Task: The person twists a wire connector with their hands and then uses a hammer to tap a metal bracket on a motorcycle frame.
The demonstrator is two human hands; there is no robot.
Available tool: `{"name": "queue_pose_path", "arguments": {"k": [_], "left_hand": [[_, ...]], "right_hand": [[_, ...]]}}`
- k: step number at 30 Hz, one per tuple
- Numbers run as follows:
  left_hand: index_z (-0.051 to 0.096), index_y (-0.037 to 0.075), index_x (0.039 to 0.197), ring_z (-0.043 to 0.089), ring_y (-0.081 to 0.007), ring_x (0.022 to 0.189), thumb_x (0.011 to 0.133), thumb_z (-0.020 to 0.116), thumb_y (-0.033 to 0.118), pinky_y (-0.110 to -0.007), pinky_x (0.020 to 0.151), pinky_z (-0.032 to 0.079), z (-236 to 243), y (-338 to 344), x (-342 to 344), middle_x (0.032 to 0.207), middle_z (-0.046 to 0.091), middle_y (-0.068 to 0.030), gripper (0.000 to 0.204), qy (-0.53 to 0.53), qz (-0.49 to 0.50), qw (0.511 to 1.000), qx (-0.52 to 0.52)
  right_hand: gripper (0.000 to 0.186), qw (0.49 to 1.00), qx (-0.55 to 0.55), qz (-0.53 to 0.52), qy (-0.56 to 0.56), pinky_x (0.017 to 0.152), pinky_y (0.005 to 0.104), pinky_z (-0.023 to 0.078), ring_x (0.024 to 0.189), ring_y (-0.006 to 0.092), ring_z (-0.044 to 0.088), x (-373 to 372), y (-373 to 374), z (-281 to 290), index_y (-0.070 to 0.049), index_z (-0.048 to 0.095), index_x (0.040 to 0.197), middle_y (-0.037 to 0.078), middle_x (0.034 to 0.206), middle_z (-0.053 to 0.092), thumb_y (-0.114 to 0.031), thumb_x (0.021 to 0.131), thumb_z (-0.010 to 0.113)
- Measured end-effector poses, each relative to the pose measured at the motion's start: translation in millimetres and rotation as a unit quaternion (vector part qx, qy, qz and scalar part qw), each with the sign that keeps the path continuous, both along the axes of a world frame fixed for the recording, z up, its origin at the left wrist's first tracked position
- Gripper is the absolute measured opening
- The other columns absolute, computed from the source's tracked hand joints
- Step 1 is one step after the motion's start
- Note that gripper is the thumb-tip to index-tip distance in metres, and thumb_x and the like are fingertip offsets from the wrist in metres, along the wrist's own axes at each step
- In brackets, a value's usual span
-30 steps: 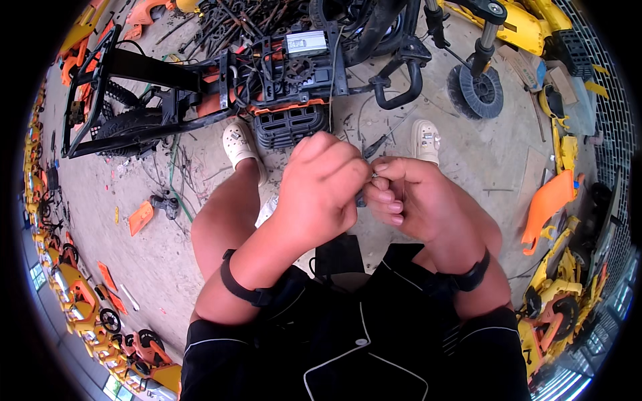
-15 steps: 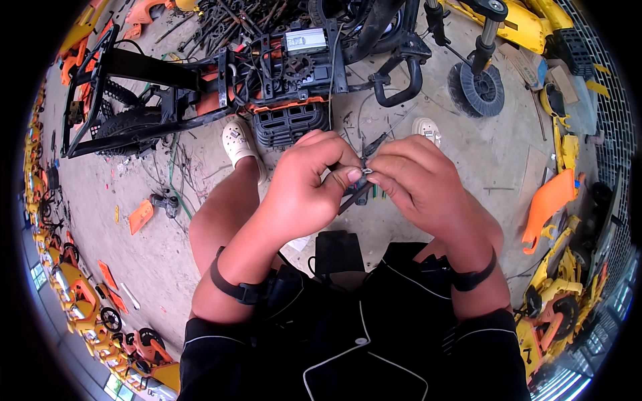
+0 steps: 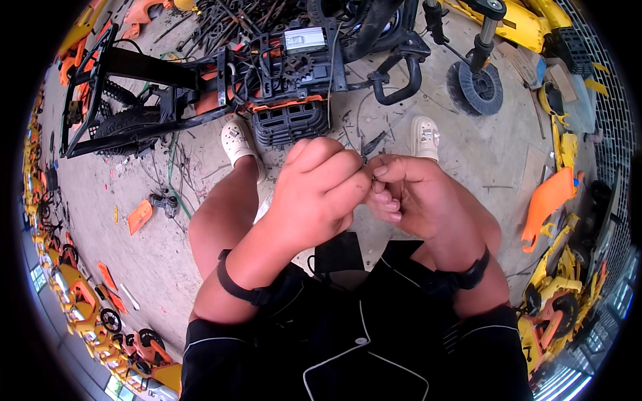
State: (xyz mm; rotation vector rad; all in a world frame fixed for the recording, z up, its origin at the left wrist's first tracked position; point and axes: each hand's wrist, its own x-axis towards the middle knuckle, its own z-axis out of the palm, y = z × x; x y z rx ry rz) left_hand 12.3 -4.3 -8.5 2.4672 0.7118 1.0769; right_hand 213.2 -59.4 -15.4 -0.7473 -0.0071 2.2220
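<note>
My left hand (image 3: 317, 190) is curled closed, its back and knuckles toward me, meeting my right hand (image 3: 411, 190) over my lap. My right hand is turned palm inward with curled fingers, thumb and forefinger pinched at the left hand's fingers. A tiny piece between the fingertips is mostly hidden; I cannot make it out. Beyond the hands lies a black vehicle frame (image 3: 154, 68) with wires, a silver box (image 3: 304, 40) and a ribbed black housing (image 3: 287, 123). A dark tool (image 3: 374, 142) lies on the concrete just beyond my fingers.
A grey wheel hub (image 3: 478, 90) stands at upper right. Orange panels (image 3: 548, 207) and yellow body parts (image 3: 565, 154) line the right side. A small orange piece (image 3: 140, 217) lies on the left floor (image 3: 154, 260), and rows of scooters (image 3: 77, 297) fill the far left.
Half a second ago both hands' thumbs met around a small metal piece in view; now both have rotated, the left knuckles up and right palm inward, as a second ago, hiding the piece.
</note>
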Motion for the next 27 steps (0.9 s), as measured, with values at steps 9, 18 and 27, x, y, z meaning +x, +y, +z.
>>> {"name": "queue_pose_path", "arguments": {"k": [9, 18, 27], "left_hand": [[0.065, 0.001, 0.085, 0.059, -0.0305, 0.081, 0.082, 0.07, -0.006, -0.038, 0.079, 0.047, -2, 9, -10, 0.083, 0.064, -0.0103, 0.009, -0.053, -0.021, 0.918, -0.392], [0.066, 0.001, 0.085, 0.058, -0.0286, 0.08, 0.083, 0.072, -0.005, -0.038, 0.077, 0.047, 1, 8, -9, 0.082, 0.065, -0.0091, 0.009, -0.057, -0.034, 0.885, -0.46], [0.066, 0.006, 0.082, 0.058, -0.027, 0.079, 0.061, 0.065, -0.011, -0.036, 0.066, 0.048, 3, 8, -4, 0.082, 0.064, -0.0055, 0.027, -0.013, -0.003, 0.99, -0.138]], "right_hand": [[0.024, 0.593, 0.464, -0.007, -0.658, 0.075, 0.0349, 0.055, 0.086, 0.0227, 0.066, -9, 2, 24, -0.007, 0.07, 0.109, 0.007, 0.097, 0.068, -0.011, 0.087, 0.08], [0.014, 0.512, 0.547, -0.003, -0.663, 0.07, 0.0379, 0.054, 0.081, 0.03, 0.064, -6, 2, 15, -0.006, 0.07, 0.097, 0.009, 0.09, 0.066, -0.009, 0.086, 0.079], [0.015, 0.904, 0.208, -0.043, -0.372, 0.059, 0.0279, 0.043, 0.069, 0.0096, 0.055, -18, -6, 13, -0.001, 0.066, 0.09, 0.001, 0.079, 0.062, -0.013, 0.097, 0.07]]}}
